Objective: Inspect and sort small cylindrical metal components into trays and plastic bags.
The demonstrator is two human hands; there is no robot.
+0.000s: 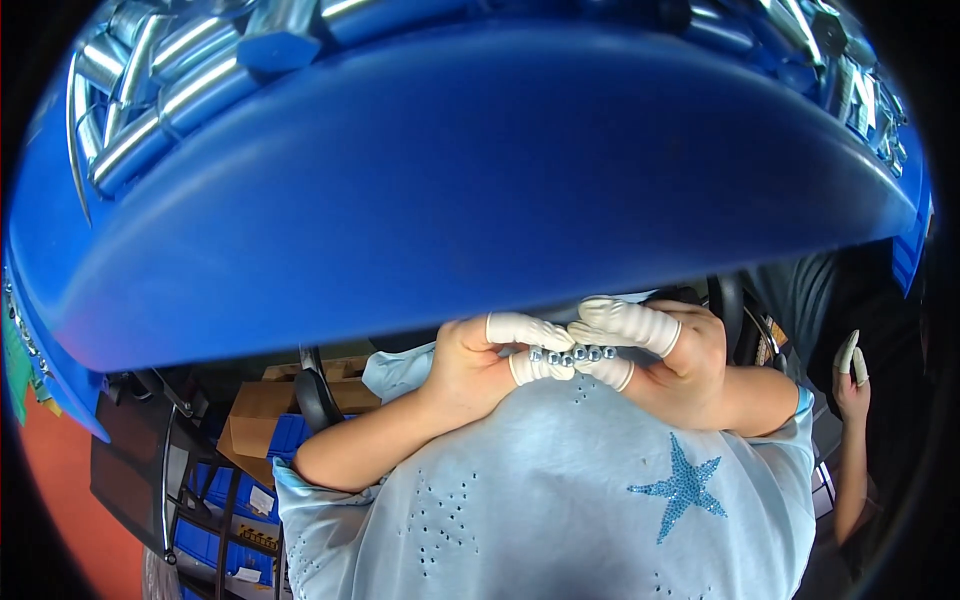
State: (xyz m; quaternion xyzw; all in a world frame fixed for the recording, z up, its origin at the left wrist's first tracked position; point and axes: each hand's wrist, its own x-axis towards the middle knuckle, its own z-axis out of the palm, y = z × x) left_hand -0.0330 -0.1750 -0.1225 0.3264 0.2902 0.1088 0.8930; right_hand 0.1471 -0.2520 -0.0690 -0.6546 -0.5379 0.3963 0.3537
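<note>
My left hand point(485, 355) and my right hand point(675, 345) meet in front of my chest, both with white covers on the fingers and thumb. Pinched between the fingertips of both is a short row of several small, round-looking shiny metal pieces point(581, 354). Their exact kind is too small to make out. Just beyond my hands rises the smooth wall of a large blue bin point(480, 190). Past its rim lie many shiny metal cylinders point(205, 90), some with a hexagonal end.
At the right, another person's hand point(852, 385) with white finger covers hangs apart from mine. Behind at the lower left stand a cardboard box point(250, 415) and a rack with blue bins point(197, 541). A dark chair part point(318, 395) is near my left elbow.
</note>
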